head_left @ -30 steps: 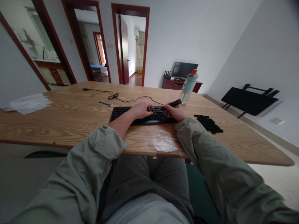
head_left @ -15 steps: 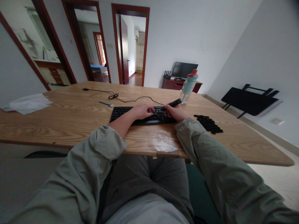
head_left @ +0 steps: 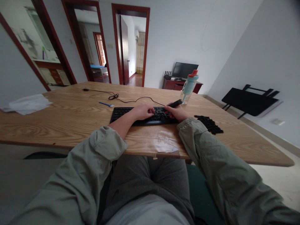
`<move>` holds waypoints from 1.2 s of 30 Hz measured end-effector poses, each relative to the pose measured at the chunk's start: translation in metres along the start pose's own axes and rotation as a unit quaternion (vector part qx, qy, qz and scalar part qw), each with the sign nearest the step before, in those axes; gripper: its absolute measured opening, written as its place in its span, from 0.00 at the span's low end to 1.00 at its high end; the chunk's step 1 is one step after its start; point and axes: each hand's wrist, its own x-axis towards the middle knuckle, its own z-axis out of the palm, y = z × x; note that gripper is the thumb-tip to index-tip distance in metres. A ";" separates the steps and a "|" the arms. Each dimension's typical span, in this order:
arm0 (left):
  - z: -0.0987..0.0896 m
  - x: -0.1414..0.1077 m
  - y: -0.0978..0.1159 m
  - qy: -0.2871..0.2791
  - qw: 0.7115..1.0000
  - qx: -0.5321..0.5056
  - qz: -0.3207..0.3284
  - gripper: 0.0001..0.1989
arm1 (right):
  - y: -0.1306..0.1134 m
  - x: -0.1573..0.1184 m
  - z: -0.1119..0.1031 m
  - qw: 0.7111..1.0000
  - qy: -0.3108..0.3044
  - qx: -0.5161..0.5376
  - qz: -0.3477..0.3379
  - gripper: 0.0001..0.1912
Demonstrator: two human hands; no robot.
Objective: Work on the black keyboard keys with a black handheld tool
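Spanning a white-walled room (doorways behind), wooden table carries keyboard.

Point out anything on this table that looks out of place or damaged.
A heap of loose black keycaps lies on the table right of the keyboard. At the near edge, a clear tape patch covers the wood, its corner peeling.

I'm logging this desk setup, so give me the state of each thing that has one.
keyboard: flat on the table, some keys out
loose keys: piled right of it
tool: gripped in right hand
left hand: resting on keyboard
bottle: upright, capped
cable: loose, unplugged
door: open
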 end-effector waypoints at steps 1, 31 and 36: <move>0.000 0.000 0.000 0.001 1.000 0.004 -0.003 0.15 | 0.001 0.000 0.000 1.000 -0.001 0.004 0.001 0.15; 0.002 0.002 0.000 -0.016 1.000 0.006 0.018 0.14 | -0.008 -0.005 0.009 0.999 -0.011 -0.029 -0.032 0.15; 0.001 0.002 0.001 -0.017 0.999 0.023 0.020 0.14 | -0.010 -0.008 0.009 0.996 -0.026 -0.058 -0.057 0.16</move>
